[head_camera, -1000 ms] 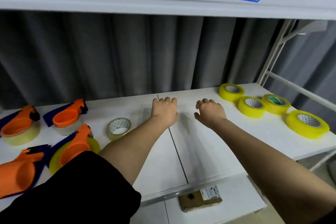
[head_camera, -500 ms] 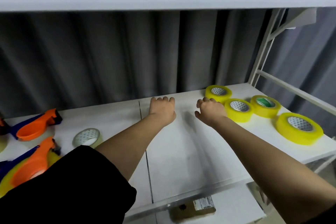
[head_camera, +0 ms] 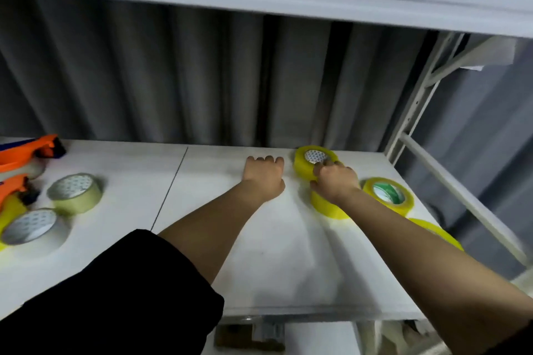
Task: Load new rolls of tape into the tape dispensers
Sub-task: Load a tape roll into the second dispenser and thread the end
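The right hand (head_camera: 334, 181) covers most of one yellow tape roll (head_camera: 327, 206). Two orange dispensers (head_camera: 20, 153) are cut off at the left edge. The box (head_camera: 248, 340) under the shelf is blurry, maybe cardboard.

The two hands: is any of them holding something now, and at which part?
The right hand grips the farthest yellow tape roll at its near rim, fingertips at the core hole. The left hand holds nothing.
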`<state>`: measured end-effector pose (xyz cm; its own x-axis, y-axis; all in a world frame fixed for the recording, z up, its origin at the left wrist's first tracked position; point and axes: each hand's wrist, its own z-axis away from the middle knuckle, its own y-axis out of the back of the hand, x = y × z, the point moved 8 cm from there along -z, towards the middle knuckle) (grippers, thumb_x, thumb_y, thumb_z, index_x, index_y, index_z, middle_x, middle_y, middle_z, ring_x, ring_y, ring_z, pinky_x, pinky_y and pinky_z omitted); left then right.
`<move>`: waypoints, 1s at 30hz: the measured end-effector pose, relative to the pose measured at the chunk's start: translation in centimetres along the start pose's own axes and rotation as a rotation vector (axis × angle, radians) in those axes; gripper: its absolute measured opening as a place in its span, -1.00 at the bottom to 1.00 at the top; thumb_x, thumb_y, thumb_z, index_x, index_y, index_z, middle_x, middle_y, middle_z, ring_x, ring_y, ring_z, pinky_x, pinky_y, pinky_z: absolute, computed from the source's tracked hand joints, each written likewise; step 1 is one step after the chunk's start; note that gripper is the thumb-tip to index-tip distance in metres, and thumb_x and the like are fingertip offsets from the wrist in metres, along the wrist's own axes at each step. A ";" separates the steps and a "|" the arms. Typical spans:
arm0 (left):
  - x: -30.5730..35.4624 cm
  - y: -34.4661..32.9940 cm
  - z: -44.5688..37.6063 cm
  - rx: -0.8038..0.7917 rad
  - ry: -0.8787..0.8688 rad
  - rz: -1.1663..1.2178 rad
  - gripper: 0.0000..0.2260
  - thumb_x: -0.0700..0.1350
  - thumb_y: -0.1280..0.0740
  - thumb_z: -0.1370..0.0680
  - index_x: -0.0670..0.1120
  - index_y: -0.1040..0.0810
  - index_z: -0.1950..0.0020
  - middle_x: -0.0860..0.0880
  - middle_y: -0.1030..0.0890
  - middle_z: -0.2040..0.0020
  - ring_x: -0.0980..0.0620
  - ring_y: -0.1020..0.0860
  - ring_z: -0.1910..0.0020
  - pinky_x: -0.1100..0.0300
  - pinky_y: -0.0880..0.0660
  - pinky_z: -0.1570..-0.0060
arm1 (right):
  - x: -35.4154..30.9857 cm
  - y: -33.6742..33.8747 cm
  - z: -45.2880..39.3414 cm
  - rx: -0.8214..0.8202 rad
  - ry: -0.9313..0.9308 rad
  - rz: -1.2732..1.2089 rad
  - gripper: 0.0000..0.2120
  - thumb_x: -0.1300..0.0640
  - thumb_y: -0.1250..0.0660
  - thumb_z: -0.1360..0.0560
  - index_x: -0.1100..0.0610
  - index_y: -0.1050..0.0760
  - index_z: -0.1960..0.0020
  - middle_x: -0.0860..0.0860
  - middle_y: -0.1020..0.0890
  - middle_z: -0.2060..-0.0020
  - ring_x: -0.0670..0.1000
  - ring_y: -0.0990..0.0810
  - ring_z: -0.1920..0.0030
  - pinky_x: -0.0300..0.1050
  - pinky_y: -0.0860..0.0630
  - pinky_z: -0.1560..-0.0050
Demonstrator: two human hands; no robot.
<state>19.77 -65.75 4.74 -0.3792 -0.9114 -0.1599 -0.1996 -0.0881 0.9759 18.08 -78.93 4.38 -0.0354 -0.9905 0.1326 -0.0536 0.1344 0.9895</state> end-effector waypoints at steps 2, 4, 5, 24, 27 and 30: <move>1.4 0.0 -0.5 -0.007 -0.017 -0.003 -0.67 -0.04 -0.15 -0.57 -0.15 -0.35 -0.29 -0.14 -0.50 -0.18 -0.13 -0.50 -0.11 0.08 -0.29 -0.01 | 1.4 -0.5 0.0 -0.010 -0.005 -0.006 -0.56 -0.01 -0.17 -0.57 0.19 -0.33 -0.36 0.16 -0.45 -0.28 0.18 -0.43 -0.27 -0.02 -0.41 -0.13; 2.5 -0.1 -0.9 -0.003 -0.041 -0.009 -0.66 -0.03 -0.15 -0.57 -0.14 -0.35 -0.29 -0.14 -0.50 -0.19 -0.13 -0.50 -0.12 0.08 -0.29 -0.02 | 2.5 -0.9 -0.1 -0.009 -0.022 -0.019 -0.58 0.01 -0.15 -0.56 0.19 -0.34 -0.35 0.15 -0.47 -0.25 0.18 -0.44 -0.24 -0.02 -0.40 -0.12; 3.1 -0.1 -1.2 0.001 -0.055 -0.010 -0.66 -0.03 -0.15 -0.57 -0.15 -0.35 -0.29 -0.14 -0.50 -0.19 -0.13 -0.50 -0.12 0.08 -0.29 -0.01 | 3.2 -1.0 -0.1 -0.005 -0.036 -0.026 -0.59 0.01 -0.15 -0.56 0.19 -0.35 -0.33 0.15 -0.48 -0.23 0.18 -0.44 -0.23 -0.03 -0.40 -0.11; 13.4 -2.7 -4.3 -0.079 -0.208 0.025 -0.58 0.07 -0.20 -0.54 -0.14 -0.37 -0.31 -0.12 -0.43 -0.26 -0.12 -0.41 -0.23 0.03 -0.26 -0.19 | 11.9 -3.3 -0.1 0.010 -0.007 -0.051 -0.62 -0.03 -0.18 -0.58 0.16 -0.40 -0.29 0.13 -0.49 -0.21 0.18 -0.44 -0.24 0.01 -0.42 -0.14; 15.8 -3.7 -4.5 -0.132 -0.217 0.003 -0.51 0.11 -0.20 -0.54 -0.15 -0.35 -0.36 -0.13 -0.40 -0.32 -0.12 -0.37 -0.29 -0.01 -0.19 -0.30 | 13.5 -3.6 -0.5 0.020 0.017 -0.031 -0.65 0.01 -0.15 -0.59 0.16 -0.40 -0.29 0.13 -0.50 -0.21 0.18 -0.45 -0.24 -0.02 -0.42 -0.11; 17.2 -4.2 -4.9 -0.156 -0.196 -0.029 -0.50 0.11 -0.18 -0.56 -0.16 -0.33 -0.39 -0.16 -0.38 -0.37 -0.14 -0.34 -0.34 0.00 -0.12 -0.38 | 14.2 -3.8 -0.7 0.025 0.047 -0.027 -0.66 0.03 -0.14 -0.59 0.17 -0.40 -0.28 0.14 -0.50 -0.20 0.18 -0.46 -0.23 -0.03 -0.42 -0.09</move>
<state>18.49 -83.01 -1.33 -0.5462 -0.8137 -0.1987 -0.0769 -0.1875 0.9792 18.48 -93.51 2.54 0.0130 -0.9940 0.1087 -0.0788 0.1074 0.9911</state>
